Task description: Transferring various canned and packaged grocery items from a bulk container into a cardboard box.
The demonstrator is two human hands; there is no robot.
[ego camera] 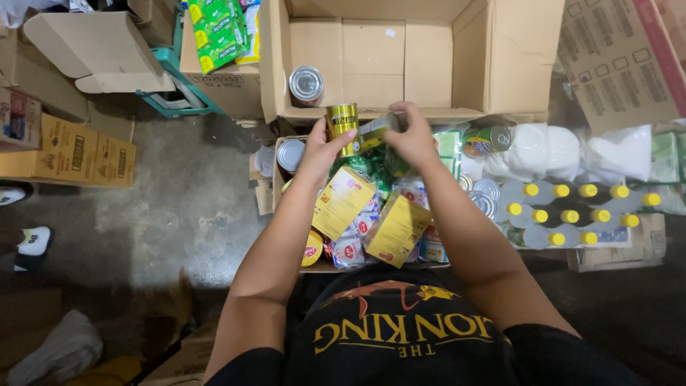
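The left hand (pixel 323 146) grips a gold can (pixel 342 123) and the right hand (pixel 413 136) a green can (pixel 375 132); each should go down flat beside the silver can (pixel 306 86) in the big box (pixel 371 71).

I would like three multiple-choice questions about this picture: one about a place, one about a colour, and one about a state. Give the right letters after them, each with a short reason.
1. Where does the silver can lie?
A. inside the large open carton
B. on the grey floor
C. on the bottle caps

2. What colour are the caps of the bottles at the right?
A. red
B. yellow
C. blue

3. What is the state of the left hand?
A. empty, flat on the floor
B. closed on a gold can
C. resting on a white bag

Answers:
1 A, the can lies on its side in the carton's left corner.
2 B, every cap in the rows is yellow.
3 B, the fingers wrap the gold can, while the right hand holds a greenish can beside it.
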